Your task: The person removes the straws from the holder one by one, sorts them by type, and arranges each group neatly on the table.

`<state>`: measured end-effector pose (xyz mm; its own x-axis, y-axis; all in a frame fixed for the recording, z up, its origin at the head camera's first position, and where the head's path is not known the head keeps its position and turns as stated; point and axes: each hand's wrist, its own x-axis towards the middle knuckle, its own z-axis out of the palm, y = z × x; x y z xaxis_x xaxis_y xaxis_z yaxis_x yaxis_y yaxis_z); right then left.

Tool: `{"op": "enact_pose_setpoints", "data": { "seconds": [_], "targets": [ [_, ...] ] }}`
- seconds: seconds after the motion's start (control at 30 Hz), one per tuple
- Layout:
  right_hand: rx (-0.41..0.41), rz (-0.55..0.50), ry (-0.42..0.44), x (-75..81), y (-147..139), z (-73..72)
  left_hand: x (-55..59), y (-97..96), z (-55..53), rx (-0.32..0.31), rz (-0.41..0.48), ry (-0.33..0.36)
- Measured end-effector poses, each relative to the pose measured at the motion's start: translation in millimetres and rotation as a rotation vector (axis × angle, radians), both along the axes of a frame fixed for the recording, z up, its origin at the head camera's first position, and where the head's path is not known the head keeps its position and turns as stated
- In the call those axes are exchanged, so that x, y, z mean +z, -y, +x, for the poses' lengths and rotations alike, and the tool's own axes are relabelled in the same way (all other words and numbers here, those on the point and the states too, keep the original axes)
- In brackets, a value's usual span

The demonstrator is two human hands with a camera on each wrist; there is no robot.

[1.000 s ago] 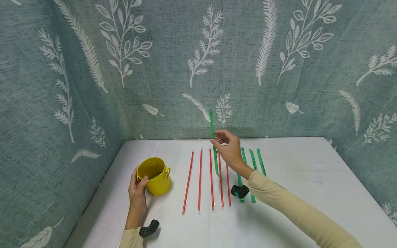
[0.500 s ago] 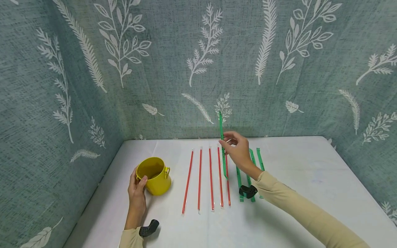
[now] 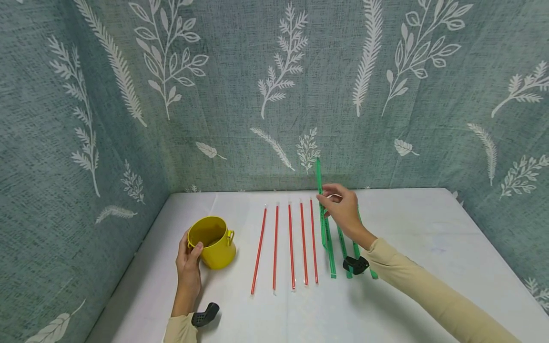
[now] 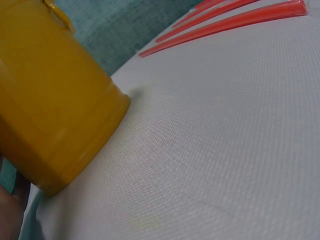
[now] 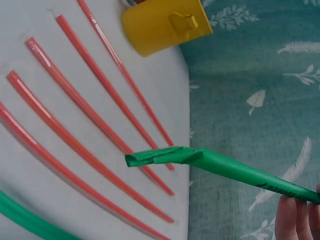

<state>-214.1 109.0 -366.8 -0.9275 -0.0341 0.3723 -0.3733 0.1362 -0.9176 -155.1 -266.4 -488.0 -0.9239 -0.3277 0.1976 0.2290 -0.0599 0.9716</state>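
Observation:
My left hand (image 3: 188, 276) holds a yellow metal pail (image 3: 220, 253) by its left side, thumb at the rim. The pail's wall (image 4: 50, 95) fills the left of the left wrist view, its base close over the white cloth. Between thumb and fingertips, my right hand (image 3: 346, 212) pinches a straw in a green wrapper (image 3: 319, 176), held nearly upright above the table. Its lower end is bent, as the green wrapper (image 5: 225, 167) shows in the right wrist view. Below lie three more green-wrapped straws (image 3: 331, 259), partly covered by the right hand and forearm.
Several red straws (image 3: 276, 247) in clear wrappers lie side by side between the pail and the green ones. A white cloth (image 3: 429, 247) covers the table. Leaf-patterned green fabric (image 3: 240, 95) rises behind and at both sides. Each wrist carries a black device (image 3: 207, 314).
My right hand has moved right with the green-wrapped straw, from over the red straws to over the leftmost green one. The left hand and pail have stayed in place.

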Motion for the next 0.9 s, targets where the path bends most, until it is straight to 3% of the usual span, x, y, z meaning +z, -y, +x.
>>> {"op": "enact_pose_setpoints", "data": {
  "seconds": [0.2, 0.43, 0.7, 0.9],
  "targets": [
    [-0.005, 0.002, 0.037, -4.6, -12.6, -2.6, 0.9, 0.1, -0.2, 0.001, 0.003, 0.008],
    [-0.023, 0.005, 0.092, -28.4, -33.9, -15.7, 1.2, 0.2, 0.0, 0.001, -0.006, 0.015],
    [-0.084, 0.036, 0.145, -36.2, -55.4, -15.0, 0.7, 0.3, -0.5, -0.002, -0.008, 0.012],
    [-0.118, 0.084, 0.137, -42.6, -73.9, -14.1, 0.8, 0.5, 0.4, -0.004, -0.003, 0.017]
  ]
}}
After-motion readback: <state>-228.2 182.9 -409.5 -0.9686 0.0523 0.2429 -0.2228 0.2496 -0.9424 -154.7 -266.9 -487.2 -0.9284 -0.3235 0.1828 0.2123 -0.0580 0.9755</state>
